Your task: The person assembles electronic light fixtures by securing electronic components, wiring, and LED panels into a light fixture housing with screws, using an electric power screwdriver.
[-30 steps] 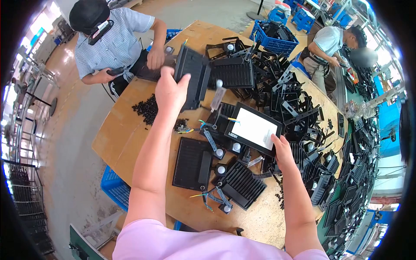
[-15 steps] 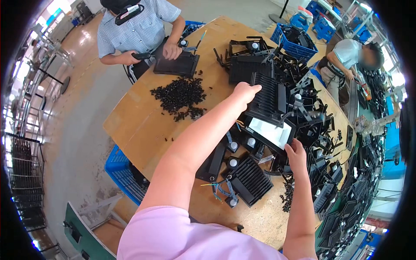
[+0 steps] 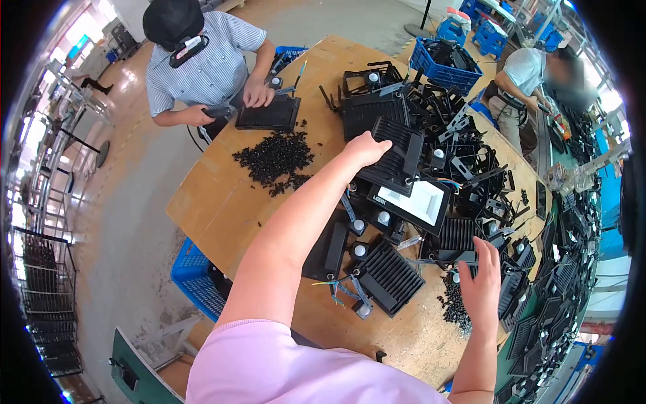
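My left hand (image 3: 367,149) grips the edge of a black finned housing (image 3: 397,151) over the middle of the pile. Under and to the right of that housing lies a black floodlight with a bright glass front (image 3: 417,200). My right hand (image 3: 481,279) is raised with fingers apart and holds nothing. It is right of the floodlight, above the table's right part. Close to it are another finned housing (image 3: 457,236) and a small heap of dark screws (image 3: 455,303). A further finned housing (image 3: 388,277) lies nearer to me.
Across the wooden table (image 3: 215,195), a co-worker (image 3: 202,67) handles a black panel (image 3: 269,114) beside a heap of small black parts (image 3: 274,158). Another person (image 3: 521,84) works at the right. Blue crates (image 3: 447,67) stand behind and at the table's left edge.
My right hand has let go of the glass-fronted floodlight and moved down and right, its fingers opening. My left hand still holds the finned housing, now slightly further left in view.
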Demonstrator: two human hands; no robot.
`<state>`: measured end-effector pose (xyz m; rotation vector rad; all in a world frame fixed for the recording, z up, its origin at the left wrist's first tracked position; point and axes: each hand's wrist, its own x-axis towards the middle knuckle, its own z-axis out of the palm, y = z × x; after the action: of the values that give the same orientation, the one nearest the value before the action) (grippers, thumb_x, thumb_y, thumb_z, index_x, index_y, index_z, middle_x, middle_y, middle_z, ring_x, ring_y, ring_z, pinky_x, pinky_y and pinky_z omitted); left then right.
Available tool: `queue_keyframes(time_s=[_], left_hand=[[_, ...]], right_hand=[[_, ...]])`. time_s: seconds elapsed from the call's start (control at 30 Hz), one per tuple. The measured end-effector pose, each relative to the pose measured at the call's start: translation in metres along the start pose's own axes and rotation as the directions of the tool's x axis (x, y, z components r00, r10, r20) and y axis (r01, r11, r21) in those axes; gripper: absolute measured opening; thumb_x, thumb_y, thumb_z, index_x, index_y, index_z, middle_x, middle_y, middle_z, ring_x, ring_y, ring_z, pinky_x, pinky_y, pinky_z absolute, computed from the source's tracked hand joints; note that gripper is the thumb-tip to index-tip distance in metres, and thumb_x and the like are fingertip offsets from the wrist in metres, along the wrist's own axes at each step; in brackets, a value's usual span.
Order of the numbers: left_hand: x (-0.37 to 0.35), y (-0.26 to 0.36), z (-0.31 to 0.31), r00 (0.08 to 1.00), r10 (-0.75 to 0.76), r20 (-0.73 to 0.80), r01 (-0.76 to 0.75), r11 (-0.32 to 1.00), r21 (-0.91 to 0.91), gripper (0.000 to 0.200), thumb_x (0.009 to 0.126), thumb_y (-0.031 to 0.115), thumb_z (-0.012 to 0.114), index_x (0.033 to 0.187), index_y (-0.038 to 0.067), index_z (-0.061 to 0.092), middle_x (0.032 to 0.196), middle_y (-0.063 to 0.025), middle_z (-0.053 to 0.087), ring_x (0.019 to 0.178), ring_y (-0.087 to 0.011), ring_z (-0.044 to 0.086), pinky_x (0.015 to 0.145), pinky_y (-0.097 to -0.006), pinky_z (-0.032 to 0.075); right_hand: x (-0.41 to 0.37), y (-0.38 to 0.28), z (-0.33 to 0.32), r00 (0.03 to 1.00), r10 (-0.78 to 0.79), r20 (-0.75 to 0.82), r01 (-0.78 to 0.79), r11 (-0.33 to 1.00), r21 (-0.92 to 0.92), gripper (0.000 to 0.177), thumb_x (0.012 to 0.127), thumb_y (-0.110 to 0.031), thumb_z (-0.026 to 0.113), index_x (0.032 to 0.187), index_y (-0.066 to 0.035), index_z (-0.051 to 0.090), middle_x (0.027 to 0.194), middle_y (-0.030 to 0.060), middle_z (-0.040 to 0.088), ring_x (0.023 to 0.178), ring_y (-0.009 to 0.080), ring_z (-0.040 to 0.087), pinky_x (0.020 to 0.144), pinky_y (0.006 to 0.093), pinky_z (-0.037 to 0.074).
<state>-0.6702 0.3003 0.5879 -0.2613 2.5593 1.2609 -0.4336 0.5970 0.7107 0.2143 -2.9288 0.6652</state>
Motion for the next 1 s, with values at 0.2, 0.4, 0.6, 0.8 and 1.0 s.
queue_keyframes(time_s=[0.2,0.4,0.6,0.8,1.0], left_hand=[[-0.005,-0.013,-0.055,0.954,0.284,-0.097,-0.255,0.938,0.234,0.048,0.098,0.042,0.054,0.128,0.006,0.065,0.125,-0.0178,0.068,0.116,-0.0327,0.064,0.097,-0.0420,0.049],[-0.077,-0.121,-0.109,0.753,0.479,-0.452,-0.389,0.877,0.282,0.029,0.091,0.020,0.065,0.117,0.007,0.067,0.119,-0.0141,0.068,0.111,-0.0347,0.064,0.096,-0.0444,0.050],[-0.119,-0.192,-0.062,0.766,0.569,-0.299,-0.300,0.728,0.617,0.054,0.083,0.032,0.075,0.132,0.015,0.057,0.144,-0.0094,0.051,0.142,-0.0301,0.039,0.117,-0.0545,0.027],[-0.097,-0.181,-0.046,0.761,0.576,-0.299,-0.307,0.726,0.615,0.061,0.079,0.033,0.079,0.133,0.014,0.057,0.146,-0.0109,0.049,0.145,-0.0323,0.034,0.119,-0.0549,0.024],[-0.075,-0.185,-0.053,0.768,0.536,-0.350,-0.211,0.729,0.651,0.057,0.088,0.036,0.070,0.139,0.016,0.055,0.149,-0.0113,0.047,0.146,-0.0334,0.033,0.119,-0.0561,0.023]], right_hand=[[-0.029,0.009,-0.035,0.999,0.032,-0.019,-0.033,0.999,-0.037,0.046,0.084,0.000,0.067,0.129,0.002,0.055,0.128,0.0207,0.057,0.117,0.0400,0.057,0.100,0.0432,0.047],[-0.056,0.037,-0.041,0.997,0.070,-0.027,-0.072,0.996,-0.056,0.045,0.085,0.003,0.066,0.129,0.000,0.057,0.130,0.0179,0.058,0.119,0.0370,0.057,0.102,0.0419,0.046],[-0.054,0.039,-0.026,0.995,0.103,0.003,-0.102,0.992,-0.074,0.041,0.088,0.003,0.062,0.128,0.001,0.057,0.127,0.0151,0.059,0.115,0.0317,0.059,0.102,0.0391,0.045],[-0.044,0.022,-0.018,0.992,0.118,0.037,-0.115,0.990,-0.087,0.040,0.087,0.002,0.062,0.127,0.001,0.058,0.125,0.0148,0.059,0.112,0.0307,0.059,0.099,0.0381,0.046],[-0.041,0.018,-0.017,0.993,0.115,0.035,-0.111,0.989,-0.097,0.039,0.087,0.002,0.062,0.126,0.001,0.059,0.125,0.0150,0.059,0.112,0.0306,0.060,0.099,0.0384,0.047]])
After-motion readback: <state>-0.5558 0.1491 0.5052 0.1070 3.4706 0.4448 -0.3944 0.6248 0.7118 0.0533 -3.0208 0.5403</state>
